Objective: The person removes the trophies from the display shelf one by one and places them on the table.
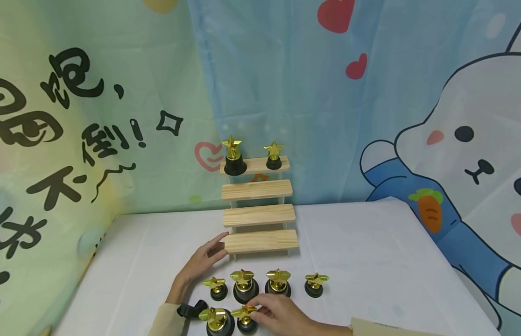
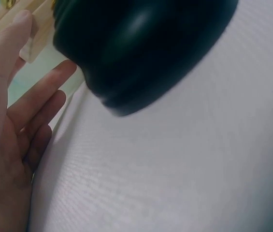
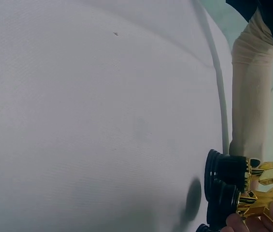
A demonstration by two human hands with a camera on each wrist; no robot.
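A wooden tiered display stand [image 1: 260,216] stands at the back of the table. My left hand [image 1: 203,256] holds the left end of its lowest step between thumb and index finger; the other fingers [image 2: 44,99] hang loose in the left wrist view. My right hand [image 1: 281,313] pinches the gold star of a small star trophy [image 1: 246,322] in the front row. Whether its black base touches the table is unclear. Beside it is a larger star trophy [image 1: 218,323], whose black base [image 2: 141,48] looms in the left wrist view.
A back row holds several star trophies, among them a small one [image 1: 218,290] at left and another [image 1: 314,285] at right. A larger trophy [image 1: 234,161] and a smaller one [image 1: 274,157] stand on the top step. A printed cloth [image 1: 285,93] hangs behind the white table [image 1: 361,261].
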